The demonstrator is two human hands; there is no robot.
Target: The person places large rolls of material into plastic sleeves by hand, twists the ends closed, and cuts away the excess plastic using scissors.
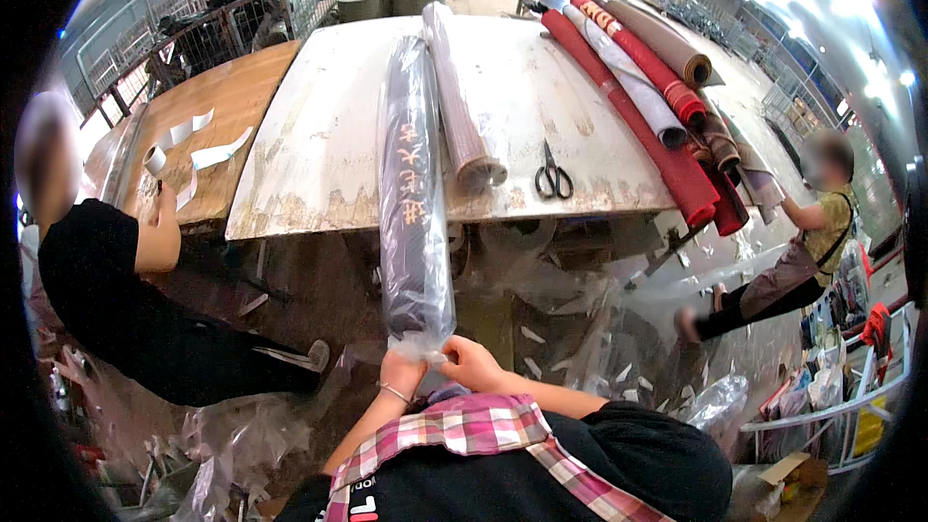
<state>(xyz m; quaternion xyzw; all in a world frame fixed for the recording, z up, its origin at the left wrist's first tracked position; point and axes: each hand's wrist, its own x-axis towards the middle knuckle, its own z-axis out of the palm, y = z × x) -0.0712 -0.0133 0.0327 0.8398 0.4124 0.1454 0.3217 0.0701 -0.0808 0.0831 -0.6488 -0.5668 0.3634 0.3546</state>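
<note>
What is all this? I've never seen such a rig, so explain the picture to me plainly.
There is no machine here: a person works with bare hands. The single picture comes from a wide fisheye camera on their head, looking down, so straight edges bend toward the rim.

The grip of the left hand and right hand is on the bunched near end of the clear plastic around a dark roll, which juts over the edge of the white table. Beside it on the table lie a slimmer pale roll, black-handled scissors and, to the right, a pile of rolls, some red. Two other people stand at the sides.
</note>
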